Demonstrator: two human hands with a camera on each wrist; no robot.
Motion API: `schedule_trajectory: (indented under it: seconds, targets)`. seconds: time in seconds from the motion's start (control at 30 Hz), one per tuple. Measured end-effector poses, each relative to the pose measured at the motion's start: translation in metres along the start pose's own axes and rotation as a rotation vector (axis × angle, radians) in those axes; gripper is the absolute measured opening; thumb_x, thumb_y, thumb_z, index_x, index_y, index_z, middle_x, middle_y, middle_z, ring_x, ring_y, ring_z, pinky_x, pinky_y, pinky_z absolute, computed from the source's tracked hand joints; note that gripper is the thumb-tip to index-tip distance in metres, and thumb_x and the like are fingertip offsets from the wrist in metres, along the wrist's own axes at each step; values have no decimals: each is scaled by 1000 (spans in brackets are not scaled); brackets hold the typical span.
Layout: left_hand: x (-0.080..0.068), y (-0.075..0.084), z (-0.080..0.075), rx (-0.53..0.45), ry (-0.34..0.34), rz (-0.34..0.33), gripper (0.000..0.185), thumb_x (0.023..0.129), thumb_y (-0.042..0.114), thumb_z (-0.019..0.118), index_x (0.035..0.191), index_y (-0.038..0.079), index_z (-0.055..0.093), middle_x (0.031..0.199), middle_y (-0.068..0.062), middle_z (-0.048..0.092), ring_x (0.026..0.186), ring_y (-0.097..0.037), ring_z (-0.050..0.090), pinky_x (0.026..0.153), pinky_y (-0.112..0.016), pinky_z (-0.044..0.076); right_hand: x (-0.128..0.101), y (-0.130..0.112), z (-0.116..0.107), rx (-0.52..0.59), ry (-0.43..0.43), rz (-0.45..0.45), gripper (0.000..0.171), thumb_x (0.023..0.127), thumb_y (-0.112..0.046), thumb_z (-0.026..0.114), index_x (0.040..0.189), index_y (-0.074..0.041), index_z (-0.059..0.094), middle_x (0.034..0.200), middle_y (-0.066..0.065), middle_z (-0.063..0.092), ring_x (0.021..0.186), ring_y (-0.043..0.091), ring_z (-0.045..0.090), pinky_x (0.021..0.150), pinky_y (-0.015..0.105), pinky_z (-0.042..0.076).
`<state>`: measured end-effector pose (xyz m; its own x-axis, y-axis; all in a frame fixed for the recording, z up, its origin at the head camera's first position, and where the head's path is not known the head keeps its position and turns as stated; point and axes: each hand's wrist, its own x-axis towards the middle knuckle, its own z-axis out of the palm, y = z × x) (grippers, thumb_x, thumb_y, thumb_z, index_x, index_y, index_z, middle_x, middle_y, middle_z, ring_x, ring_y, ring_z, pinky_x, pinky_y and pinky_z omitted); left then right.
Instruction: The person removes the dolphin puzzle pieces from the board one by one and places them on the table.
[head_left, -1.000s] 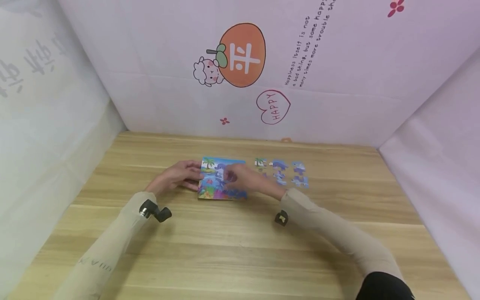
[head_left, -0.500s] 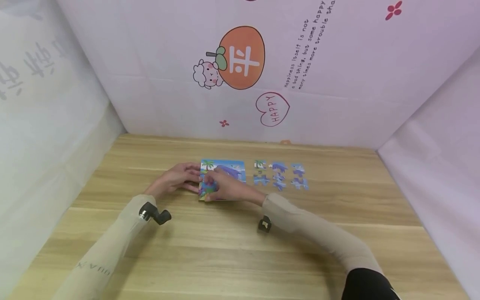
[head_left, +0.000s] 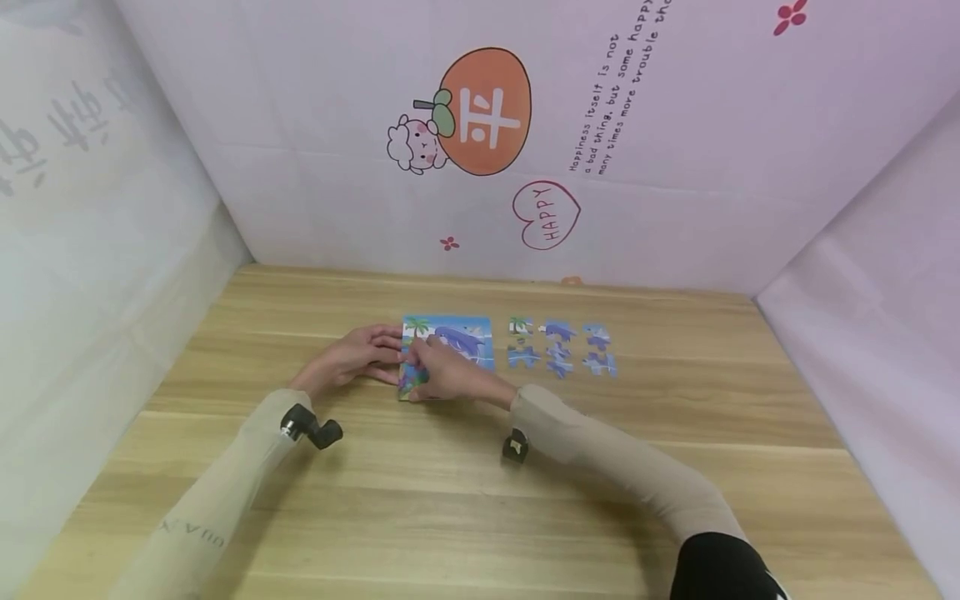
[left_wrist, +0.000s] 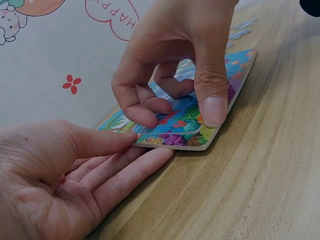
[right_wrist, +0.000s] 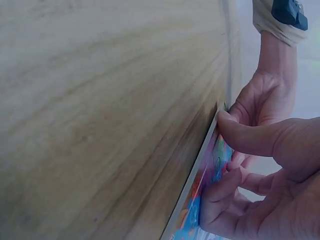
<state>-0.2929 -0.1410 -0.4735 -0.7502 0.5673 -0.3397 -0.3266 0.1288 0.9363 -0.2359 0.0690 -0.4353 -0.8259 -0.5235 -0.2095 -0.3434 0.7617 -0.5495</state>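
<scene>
On the wooden table lies my puzzle board, its tray filled with the sea picture. My left hand lies flat, fingers straight against its left edge; my right hand pinches its near-left corner. Loose pieces lie just right

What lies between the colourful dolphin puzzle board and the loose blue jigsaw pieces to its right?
Only a narrow strip of bare wooden table lies between the colourful dolphin puzzle board and the loose blue jigsaw pieces; the head view shows it.
</scene>
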Motion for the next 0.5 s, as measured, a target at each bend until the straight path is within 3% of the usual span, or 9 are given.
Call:
schedule_trajectory:
  seconds: [0.2, 0.5]
  targets:
    - [1, 0, 0, 1, 3, -7, 59, 105, -5, 54, 158, -7, 28, 134, -16, 53, 103, -17, 70, 91, -39, 66, 2, 1, -1, 24, 11, 49, 45, 86, -22, 89, 116, -12, 56, 116, 7, 46, 95, 20, 51, 76, 26, 49]
    - [0, 1, 1, -1, 7, -12, 61, 104, -5, 56, 158, -8, 27, 131, -14, 54, 103, -19, 70, 92, -39, 66, 2, 1, -1, 40, 15, 47, 48, 87, -22, 88, 119, -10, 55, 120, 10, 50, 100, 22, 51, 81, 31, 50]
